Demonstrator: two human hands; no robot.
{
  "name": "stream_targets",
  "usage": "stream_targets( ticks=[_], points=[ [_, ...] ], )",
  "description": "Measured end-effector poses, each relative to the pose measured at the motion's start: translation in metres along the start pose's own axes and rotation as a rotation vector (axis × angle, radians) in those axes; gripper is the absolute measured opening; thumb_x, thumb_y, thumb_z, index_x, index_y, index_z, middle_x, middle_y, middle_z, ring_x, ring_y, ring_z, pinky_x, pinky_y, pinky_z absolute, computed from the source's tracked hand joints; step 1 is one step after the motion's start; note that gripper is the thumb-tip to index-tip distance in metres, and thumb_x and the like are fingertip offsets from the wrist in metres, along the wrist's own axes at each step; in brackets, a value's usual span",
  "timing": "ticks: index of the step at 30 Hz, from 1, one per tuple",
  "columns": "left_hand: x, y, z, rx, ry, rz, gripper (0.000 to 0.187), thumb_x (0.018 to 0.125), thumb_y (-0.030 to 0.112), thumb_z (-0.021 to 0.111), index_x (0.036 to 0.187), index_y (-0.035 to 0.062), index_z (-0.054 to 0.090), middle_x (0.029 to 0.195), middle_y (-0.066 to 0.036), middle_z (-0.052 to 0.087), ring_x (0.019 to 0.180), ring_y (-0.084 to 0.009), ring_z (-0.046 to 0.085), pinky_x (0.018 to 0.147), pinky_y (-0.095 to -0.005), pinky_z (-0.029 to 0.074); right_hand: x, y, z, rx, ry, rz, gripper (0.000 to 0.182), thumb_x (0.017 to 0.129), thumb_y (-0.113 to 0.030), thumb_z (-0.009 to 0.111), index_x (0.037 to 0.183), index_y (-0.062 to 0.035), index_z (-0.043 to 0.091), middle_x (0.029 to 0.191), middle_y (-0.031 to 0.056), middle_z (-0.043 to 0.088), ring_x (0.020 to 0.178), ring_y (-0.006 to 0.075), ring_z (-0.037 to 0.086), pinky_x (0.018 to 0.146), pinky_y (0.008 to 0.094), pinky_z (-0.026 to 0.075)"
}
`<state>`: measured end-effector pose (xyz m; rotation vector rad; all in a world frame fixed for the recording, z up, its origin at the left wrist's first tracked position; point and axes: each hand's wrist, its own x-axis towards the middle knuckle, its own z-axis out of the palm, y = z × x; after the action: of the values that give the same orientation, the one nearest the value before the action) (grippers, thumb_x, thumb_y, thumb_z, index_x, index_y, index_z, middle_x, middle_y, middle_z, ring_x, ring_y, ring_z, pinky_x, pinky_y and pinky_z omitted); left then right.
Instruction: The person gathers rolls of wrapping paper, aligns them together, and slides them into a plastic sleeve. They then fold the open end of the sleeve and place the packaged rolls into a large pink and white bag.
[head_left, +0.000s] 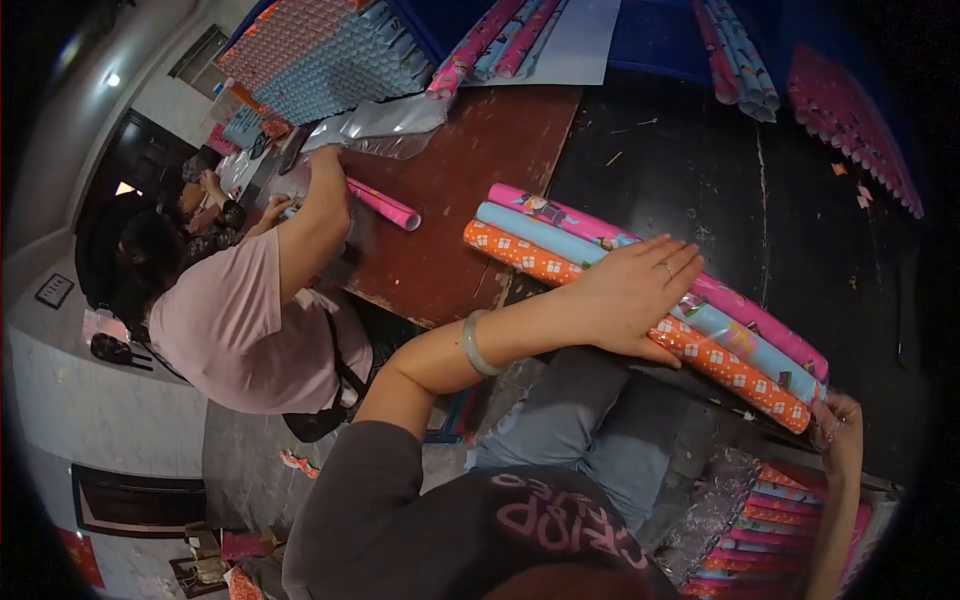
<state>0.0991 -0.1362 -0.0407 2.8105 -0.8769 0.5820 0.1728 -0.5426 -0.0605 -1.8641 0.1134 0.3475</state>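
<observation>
Along the black table's (840, 270) near edge, three paper rolls (730, 333) lie lengthwise, side by side, right beneath my left hand (640, 290), which spreads flat across them, palm down. Toward the table's right side, my right hand (838, 430) bends its fingers at the rolls' end; whether they pinch, I cannot tell.

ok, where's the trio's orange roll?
Head view, centre-right: the orange roll lies on the wearer's side of the blue roll, partly under the left hand.
</observation>
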Motion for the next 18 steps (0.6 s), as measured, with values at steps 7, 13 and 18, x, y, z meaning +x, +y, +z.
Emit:
stream_targets(
  ticks=[7, 13, 18],
  points=[
    [0.002, 0.000, -0.004, -0.011, 0.027, 0.034, 0.097, 0.072, 0.063, 0.065, 0.129, -0.0111, 0.043, 0.129, -0.025, 0.050, 0.121, -0.0382, 0.048, 0.106, -0.0452, 0.035, -0.005, -0.015, 0.005, -0.102, -0.200, -0.008, 0.016, 0.086, -0.016, 0.071, 0.076, -0.0054, 0.064, 0.056, -0.0059, 0.050, 0.045, 0.0011, 0.040, 0.041, 0.0194, 0.027],
    [0.010, 0.003, -0.022, -0.116, -0.179, -0.046, 0.095, 0.067, 0.049, 0.076, 0.134, -0.0066, 0.039, 0.123, -0.022, 0.051, 0.114, -0.0370, 0.050, 0.099, -0.0446, 0.039, -0.033, -0.027, 0.015, -0.005, -0.213, -0.109, 0.014, 0.086, -0.010, 0.069, 0.093, 0.0016, 0.067, 0.067, -0.0024, 0.055, 0.051, 0.0038, 0.047, 0.045, 0.0197, 0.035],
    [0.018, 0.007, -0.027, -0.100, -0.302, -0.078, 0.094, 0.055, 0.022, 0.080, 0.136, -0.0030, 0.040, 0.120, -0.019, 0.051, 0.112, -0.0353, 0.050, 0.098, -0.0442, 0.039, -0.056, 0.018, 0.009, 0.130, 0.174, -0.339, 0.026, 0.090, -0.006, 0.062, 0.115, 0.0015, 0.065, 0.089, 0.0033, 0.066, 0.057, 0.0035, 0.051, 0.048, 0.0182, 0.039]
  ],
)
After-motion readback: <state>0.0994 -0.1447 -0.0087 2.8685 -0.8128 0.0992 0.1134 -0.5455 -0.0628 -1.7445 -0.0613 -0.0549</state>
